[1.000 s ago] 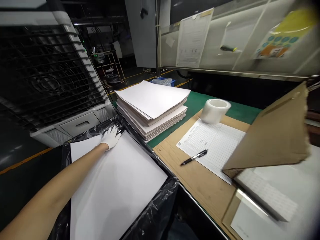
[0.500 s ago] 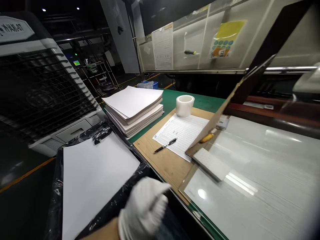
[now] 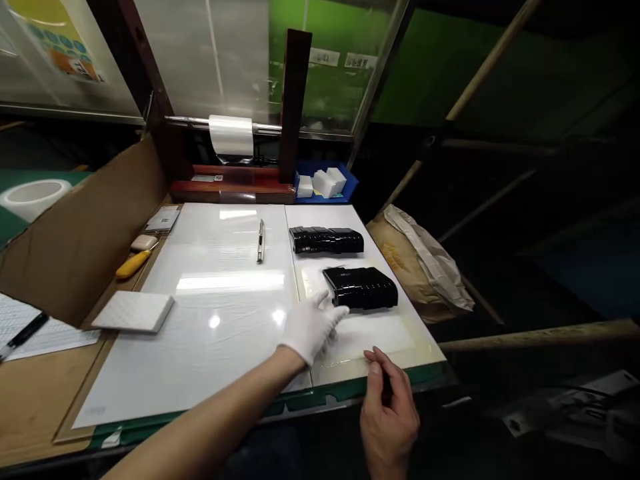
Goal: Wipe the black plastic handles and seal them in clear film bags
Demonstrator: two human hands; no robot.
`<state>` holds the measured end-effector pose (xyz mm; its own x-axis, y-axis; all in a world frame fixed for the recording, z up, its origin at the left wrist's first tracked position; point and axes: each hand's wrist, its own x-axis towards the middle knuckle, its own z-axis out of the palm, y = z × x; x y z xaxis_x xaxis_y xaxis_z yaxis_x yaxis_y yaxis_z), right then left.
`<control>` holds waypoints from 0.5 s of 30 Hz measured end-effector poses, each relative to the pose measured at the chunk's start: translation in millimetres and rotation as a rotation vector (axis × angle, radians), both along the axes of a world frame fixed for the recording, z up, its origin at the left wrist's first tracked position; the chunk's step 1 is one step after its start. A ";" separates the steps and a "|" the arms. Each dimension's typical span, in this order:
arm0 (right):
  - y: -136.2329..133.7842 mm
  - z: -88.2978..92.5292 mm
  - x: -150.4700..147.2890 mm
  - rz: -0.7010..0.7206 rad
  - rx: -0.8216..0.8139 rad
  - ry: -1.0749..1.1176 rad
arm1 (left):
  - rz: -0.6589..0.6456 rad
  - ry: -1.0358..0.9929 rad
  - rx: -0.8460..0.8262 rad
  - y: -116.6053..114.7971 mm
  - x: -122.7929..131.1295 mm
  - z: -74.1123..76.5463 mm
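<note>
My left hand [image 3: 313, 325], in a white glove, reaches over the white work surface [image 3: 210, 313] with fingers spread, its fingertips touching the left end of the nearer black glossy part [image 3: 361, 288]. A second black part [image 3: 326, 240] lies just beyond it. My bare right hand [image 3: 390, 410] rests at the table's front edge, fingers loosely curled with the tips on a thin clear sheet [image 3: 370, 333]. It holds nothing that I can see.
A knife-like metal tool [image 3: 261, 240] lies mid-surface. A white pad [image 3: 134, 311], a yellow-handled tool [image 3: 133, 264] and a cardboard flap [image 3: 85, 233] are at the left. A film roll [image 3: 231, 135] hangs at the back beside a blue bin [image 3: 327, 183]. A crumpled bag [image 3: 425, 260] sits at the right.
The view has swung right from the bin and paper stack to the white work surface. My gloved left hand left the sheet in the bin and now touches a black part.
</note>
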<state>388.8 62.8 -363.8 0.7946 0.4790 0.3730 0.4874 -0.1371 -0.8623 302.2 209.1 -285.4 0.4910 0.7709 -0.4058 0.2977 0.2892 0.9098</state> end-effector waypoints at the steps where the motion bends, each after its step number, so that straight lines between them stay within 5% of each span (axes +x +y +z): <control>1: -1.5 1.3 -1.0 0.014 -0.004 0.001 | 0.013 -0.023 -0.026 3.0 9.4 1.0; 4: -4.0 14.9 -6.2 0.001 0.005 0.070 | 0.082 -0.118 -0.087 0.3 7.6 4.9; 8: 3.1 45.6 -24.9 0.043 -0.094 0.295 | 0.146 -0.265 -0.171 -37.9 -57.7 11.6; 15: 18.0 80.6 -99.3 0.661 -0.410 0.832 | 0.286 -0.387 -0.357 -100.0 -186.0 31.5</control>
<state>289.5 80.7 -283.3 0.2685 0.8606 -0.4328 -0.1336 -0.4117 -0.9015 116.2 109.2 -254.0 0.4483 0.7431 -0.4969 -0.1709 0.6168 0.7683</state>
